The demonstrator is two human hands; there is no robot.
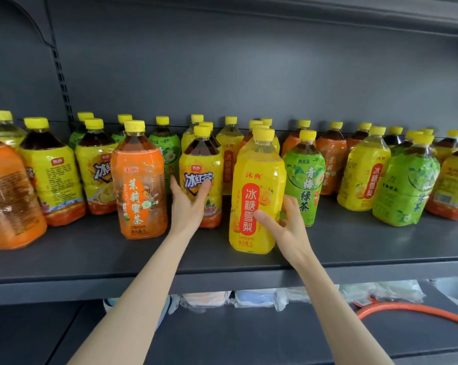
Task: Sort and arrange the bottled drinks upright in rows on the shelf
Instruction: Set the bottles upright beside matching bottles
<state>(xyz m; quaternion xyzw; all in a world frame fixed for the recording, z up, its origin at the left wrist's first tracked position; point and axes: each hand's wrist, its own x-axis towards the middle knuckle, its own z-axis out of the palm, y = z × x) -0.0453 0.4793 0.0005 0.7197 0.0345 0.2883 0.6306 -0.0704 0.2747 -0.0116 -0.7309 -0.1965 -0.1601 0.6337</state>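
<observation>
Every bottle stands upright on the shelf (91, 259), but front to back the flavours are mixed, so we judge most sorting undone. Near the front edge, our right hand (288, 227) wraps the yellow pear bottle (254, 180). Farther in, our left hand (187, 206), fingers spread, touches the iced-tea bottle (196, 164).

1. Only one view here: a wide-angle head cam, looking forward and slightly down into the shelf (91, 267).
2. It's close in; the rows of bottles (259, 196) fill the middle band.
3. Both forearms (143, 285) enter from the bottom edge, lower shelf (222, 335) showing underneath.
</observation>
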